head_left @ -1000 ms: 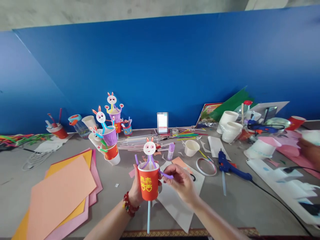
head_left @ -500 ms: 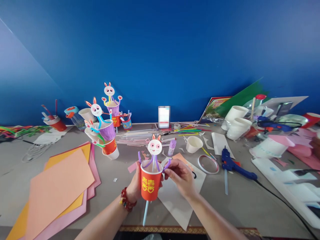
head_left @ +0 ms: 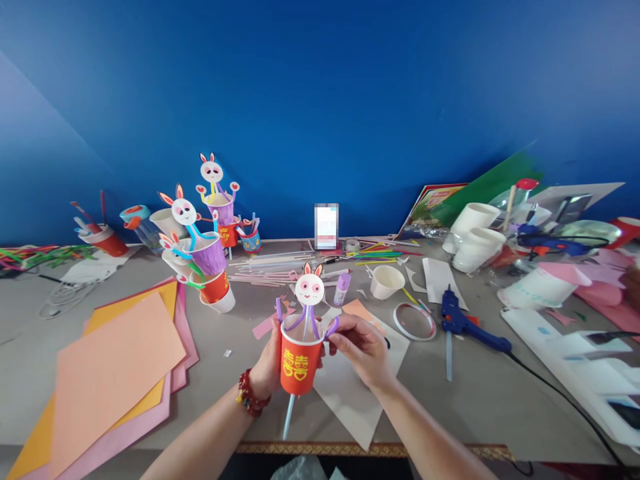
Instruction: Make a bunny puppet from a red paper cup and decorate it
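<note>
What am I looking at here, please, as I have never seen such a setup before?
There is no machine: these are a person's two bare hands, seen from a camera worn on the head, looking forward and down. The left hand holds a red paper cup with a rabbit face above it and a pale blue straw below. The right hand pinches a purple strip beside its rim. On the grey table lie coloured paper sheets to the left and a blue glue gun to the right.

The red cup [head_left: 301,381] bears a yellow double-happiness sign, 囍 [head_left: 295,364], on its front.
</note>
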Available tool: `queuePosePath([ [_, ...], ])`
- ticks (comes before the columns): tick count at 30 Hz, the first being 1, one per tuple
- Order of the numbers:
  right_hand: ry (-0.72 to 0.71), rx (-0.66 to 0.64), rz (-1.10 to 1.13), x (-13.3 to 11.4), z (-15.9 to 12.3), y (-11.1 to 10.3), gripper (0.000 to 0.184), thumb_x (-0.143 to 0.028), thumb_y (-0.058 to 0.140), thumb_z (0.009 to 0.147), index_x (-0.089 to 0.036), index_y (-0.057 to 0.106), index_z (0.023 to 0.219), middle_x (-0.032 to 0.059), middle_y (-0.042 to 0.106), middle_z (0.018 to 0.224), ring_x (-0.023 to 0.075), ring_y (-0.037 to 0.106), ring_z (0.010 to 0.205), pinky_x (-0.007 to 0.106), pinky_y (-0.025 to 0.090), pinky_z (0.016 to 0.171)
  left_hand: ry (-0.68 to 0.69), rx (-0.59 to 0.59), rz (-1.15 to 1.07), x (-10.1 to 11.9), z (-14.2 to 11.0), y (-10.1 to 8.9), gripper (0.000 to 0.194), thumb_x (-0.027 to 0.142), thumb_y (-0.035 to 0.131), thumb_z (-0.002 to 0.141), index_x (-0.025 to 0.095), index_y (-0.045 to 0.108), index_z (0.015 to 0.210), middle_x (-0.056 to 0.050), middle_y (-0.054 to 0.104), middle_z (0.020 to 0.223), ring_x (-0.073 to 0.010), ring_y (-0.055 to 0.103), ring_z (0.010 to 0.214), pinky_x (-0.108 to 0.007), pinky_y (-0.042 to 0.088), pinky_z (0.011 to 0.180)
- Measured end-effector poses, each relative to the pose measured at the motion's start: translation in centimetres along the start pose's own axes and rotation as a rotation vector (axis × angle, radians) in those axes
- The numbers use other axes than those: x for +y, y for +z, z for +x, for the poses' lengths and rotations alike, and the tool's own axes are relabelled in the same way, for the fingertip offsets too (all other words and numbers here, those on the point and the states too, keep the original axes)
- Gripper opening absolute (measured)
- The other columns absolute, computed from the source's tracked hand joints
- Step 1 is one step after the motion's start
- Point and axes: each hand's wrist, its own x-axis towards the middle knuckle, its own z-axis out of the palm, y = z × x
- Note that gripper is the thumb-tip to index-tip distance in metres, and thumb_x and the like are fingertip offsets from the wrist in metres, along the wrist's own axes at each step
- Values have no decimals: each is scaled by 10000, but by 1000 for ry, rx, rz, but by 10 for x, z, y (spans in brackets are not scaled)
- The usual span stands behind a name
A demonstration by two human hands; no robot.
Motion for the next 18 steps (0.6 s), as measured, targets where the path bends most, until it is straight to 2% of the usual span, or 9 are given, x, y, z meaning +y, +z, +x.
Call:
queuePosePath([
  [6,40,-18,34,1,2,-4,146,-333,777,826,-199,721,839,13,665,738,123,631,559,241,549,518,57,5,68,1,-1,4,796,783,454,826,105,662,1185,-145,736,803,-232,679,655,-309,512,591],
  [10,72,-20,69,4,3,-5,168,-341,787,815,-191,715,840,13,670,723,124,632,550,244,550,516,28,29,69,2,-1,4,808,796,481,800,111,668,1184,-141,740,816,-233,691,665,-308,527,599],
  [14,128,37,85,9,5,-5,205,-349,805,793,-187,679,800,-3,664,689,121,633,532,236,543,504,29,60,67,-1,0,-2,805,806,500,782,108,689,1134,-145,750,848,-239,709,685,-306,542,595],
  [18,166,101,103,14,6,-3,244,-371,810,785,-187,651,773,-14,650,674,109,613,514,227,534,490,17,141,69,-4,0,-7,793,807,536,757,106,712,1082,-164,765,898,-267,732,728,-320,563,593],
])
